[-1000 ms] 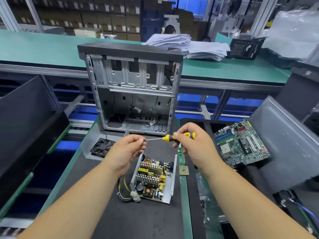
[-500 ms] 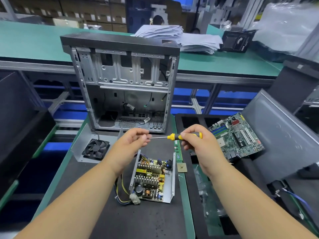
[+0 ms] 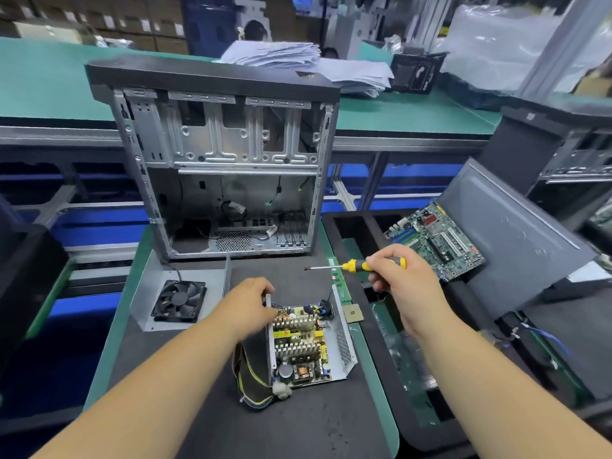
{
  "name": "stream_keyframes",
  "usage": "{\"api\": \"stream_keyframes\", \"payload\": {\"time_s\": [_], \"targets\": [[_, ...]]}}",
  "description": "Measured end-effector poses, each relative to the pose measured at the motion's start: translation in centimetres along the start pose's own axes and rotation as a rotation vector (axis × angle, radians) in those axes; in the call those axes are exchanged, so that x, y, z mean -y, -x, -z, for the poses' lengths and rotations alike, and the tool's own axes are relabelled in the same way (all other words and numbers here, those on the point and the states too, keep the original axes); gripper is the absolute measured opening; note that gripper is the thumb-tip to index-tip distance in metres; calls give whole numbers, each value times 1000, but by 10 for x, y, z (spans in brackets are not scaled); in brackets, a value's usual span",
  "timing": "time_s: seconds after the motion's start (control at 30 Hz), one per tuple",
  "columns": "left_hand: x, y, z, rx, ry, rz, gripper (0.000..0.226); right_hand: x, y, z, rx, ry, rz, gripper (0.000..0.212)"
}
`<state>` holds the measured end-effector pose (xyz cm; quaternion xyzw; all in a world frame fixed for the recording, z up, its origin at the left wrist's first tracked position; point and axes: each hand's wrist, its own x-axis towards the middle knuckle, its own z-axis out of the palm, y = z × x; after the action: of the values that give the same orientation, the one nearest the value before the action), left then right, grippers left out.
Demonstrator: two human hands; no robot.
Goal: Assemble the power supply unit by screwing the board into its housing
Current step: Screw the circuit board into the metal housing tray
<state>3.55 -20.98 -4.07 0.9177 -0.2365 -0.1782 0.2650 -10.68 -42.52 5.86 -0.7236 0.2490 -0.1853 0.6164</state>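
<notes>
Risk as I see it: screwdriver (image 3: 356, 266) tip hangs in air, well apart from PSU board (image 3: 299, 339). If a screw sits on that tip (too small to tell), a tilt on the way down could drop it among the heatsinks. Could also skid off the screw head onto components.

L hand (image 3: 250, 308): fingers curled over far-left corner of housing (image 3: 344, 351), gripping the wall edge. R hand (image 3: 402, 279): fingers wrapped round the yellow handle, shaft level, pointing left.

Housing w/ board lies on dark mat (image 3: 298, 422), near me, in front of open PC case (image 3: 228, 180).
</notes>
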Motion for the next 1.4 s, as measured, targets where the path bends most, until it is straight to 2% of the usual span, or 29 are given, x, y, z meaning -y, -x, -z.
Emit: {"api": "stream_keyframes", "payload": {"time_s": [0.2, 0.33, 0.43, 0.5, 0.77, 0.9, 1.1, 1.27, 1.4], "targets": [[2, 9, -2, -27, -134, 86, 41, 0, -18, 4, 74, 142, 36, 7], [-19, 7, -12, -136, -300, 70, 46, -3, -25, 10, 106, 241, 101, 10], [-40, -3, -21, -62, -260, 6, 43, -8, -25, 20, 127, 332, 153, 11], [-50, -11, -27, 22, -200, 28, 41, -11, -26, 26, 149, 337, 170, 12], [-63, -46, -50, 195, -232, 110, 40, -19, -27, 40, 204, 413, 194, 12], [-60, -53, -59, 188, -188, 127, 37, -20, -30, 37, 203, 506, 216, 14], [-59, -57, -60, 137, -158, 137, 18, -22, -32, 27, 216, 535, 225, 15], [-62, -63, -49, 218, -73, 203, 17, -19, -33, 20, 229, 583, 246, 14], [-60, -63, -44, 269, -55, 191, 19, -17, -32, 14, 254, 625, 245, 15]]}}
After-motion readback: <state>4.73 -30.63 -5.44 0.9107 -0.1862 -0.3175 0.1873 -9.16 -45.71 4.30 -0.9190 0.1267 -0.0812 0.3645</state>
